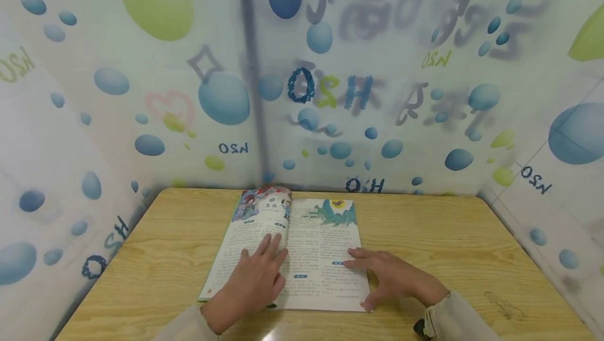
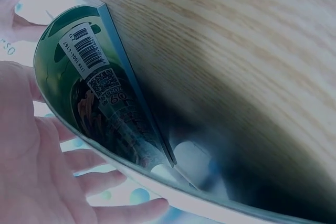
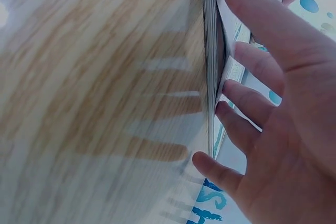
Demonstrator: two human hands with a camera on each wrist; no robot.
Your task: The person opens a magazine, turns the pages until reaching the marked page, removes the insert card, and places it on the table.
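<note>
An open magazine [image 1: 325, 257] lies on the wooden table, with printed columns and coloured drawings at the top of both pages. My left hand [image 1: 257, 278] rests on the left page near the spine, its fingers spread. In the left wrist view, the magazine's green back cover [image 2: 58, 85] curves up off the table and shows a barcode. My right hand [image 1: 394, 278] is at the right page's outer edge, fingers extended over the page and thumb by the lower corner. The right wrist view shows the right-hand fingers [image 3: 252, 103] spread along the page edges, a top sheet slightly raised.
The wooden table [image 1: 155, 246] spreads out on both sides of the magazine. Behind it and at the sides hang pale curtains [image 1: 302, 136] printed with blue and green drops and H2O lettering. A small dark object [image 1: 420, 328] sits by the right cuff.
</note>
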